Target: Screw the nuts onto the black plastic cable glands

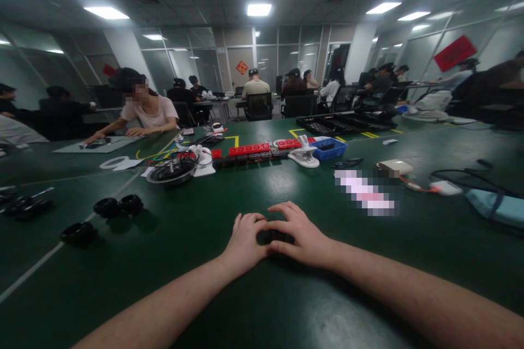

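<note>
Near the middle of the green table [196, 267], my left hand [246, 237] and my right hand [301, 234] meet around a small black object [278, 237]. The fingers of both hands curve about it from either side, and the thumbs lie close together in front. Most of the object is hidden by the fingers, so its kind cannot be made out. To the left lie black rounded pieces: a pair [118, 206] side by side and a single one [79, 234] closer to me.
Ahead stand a red-topped strip of sockets [249, 149], a white clip [303, 152], a blue bin [329, 149] and a clear bowl [172, 170] with black cables. A white box [393, 167] and a light-blue pouch [495, 207] lie right. A person [149, 112] works at far left.
</note>
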A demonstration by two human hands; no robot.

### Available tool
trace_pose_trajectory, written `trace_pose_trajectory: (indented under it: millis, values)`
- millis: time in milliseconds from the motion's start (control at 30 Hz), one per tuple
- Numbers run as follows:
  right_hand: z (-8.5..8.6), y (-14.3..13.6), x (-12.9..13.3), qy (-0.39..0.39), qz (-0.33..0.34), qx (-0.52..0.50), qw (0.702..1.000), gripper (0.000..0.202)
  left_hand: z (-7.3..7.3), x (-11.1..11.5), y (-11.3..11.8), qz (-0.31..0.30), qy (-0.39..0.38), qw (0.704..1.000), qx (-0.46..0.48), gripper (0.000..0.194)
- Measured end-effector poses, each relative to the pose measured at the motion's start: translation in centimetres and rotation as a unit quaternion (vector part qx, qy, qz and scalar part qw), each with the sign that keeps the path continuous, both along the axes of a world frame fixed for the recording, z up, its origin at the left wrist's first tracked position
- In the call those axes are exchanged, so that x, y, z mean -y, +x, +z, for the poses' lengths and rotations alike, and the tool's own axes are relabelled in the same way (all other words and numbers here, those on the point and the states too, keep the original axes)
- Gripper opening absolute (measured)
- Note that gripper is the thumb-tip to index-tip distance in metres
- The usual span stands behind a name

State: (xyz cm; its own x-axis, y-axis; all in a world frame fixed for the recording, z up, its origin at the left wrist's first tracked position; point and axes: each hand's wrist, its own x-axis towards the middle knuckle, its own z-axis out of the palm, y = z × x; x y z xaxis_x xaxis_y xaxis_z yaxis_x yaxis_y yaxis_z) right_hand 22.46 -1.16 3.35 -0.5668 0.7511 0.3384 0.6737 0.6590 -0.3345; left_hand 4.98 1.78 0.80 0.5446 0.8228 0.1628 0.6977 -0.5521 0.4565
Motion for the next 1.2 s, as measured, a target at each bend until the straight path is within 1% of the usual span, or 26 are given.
trace_pose_trajectory:
  millis: [200, 400, 533, 867, 933, 1000, 1133, 1200]
  values:
    - [-0.1, 0.2, 0.0, 0.001, 0.035, -0.005, 0.999, 0.030, -0.2, -0.1, 0.1, 0.004, 0.008, 1.000, 0.000, 0.022]
    - [-0.1, 0.9, 0.0, 0.023, 0.062, -0.028, 0.997, 0.024, -0.3, -0.1, 0.1, 0.007, 0.021, 1.000, 0.006, 0.030]
    - [0.1, 1.3, 0.1, 0.048, 0.073, -0.039, 0.995, 0.022, -0.2, 0.0, 0.1, 0.005, 0.028, 1.000, 0.006, 0.031]
    - [0.3, 1.5, -0.1, 0.080, 0.058, -0.058, 0.993, 0.023, 0.2, 0.1, 0.2, -0.001, 0.028, 1.000, -0.002, 0.033]
    - [0.4, 1.5, -0.1, 0.082, 0.047, -0.066, 0.993, 0.025, 0.2, 0.1, 0.1, -0.001, 0.025, 1.000, -0.003, 0.032]
    - [0.4, 1.3, 0.0, 0.077, 0.020, -0.077, 0.994, 0.025, 0.2, 0.1, 0.1, -0.001, 0.024, 1.000, -0.003, 0.031]
    - [0.5, 0.7, 0.1, 0.036, -0.098, -0.087, 0.991, 0.021, 0.3, 0.2, 0.2, 0.003, 0.015, 1.000, 0.002, 0.029]
    - [0.4, 0.3, 0.1, 0.007, -0.141, -0.075, 0.987, 0.028, 0.4, 0.2, 0.2, 0.006, 0.008, 1.000, 0.004, 0.029]
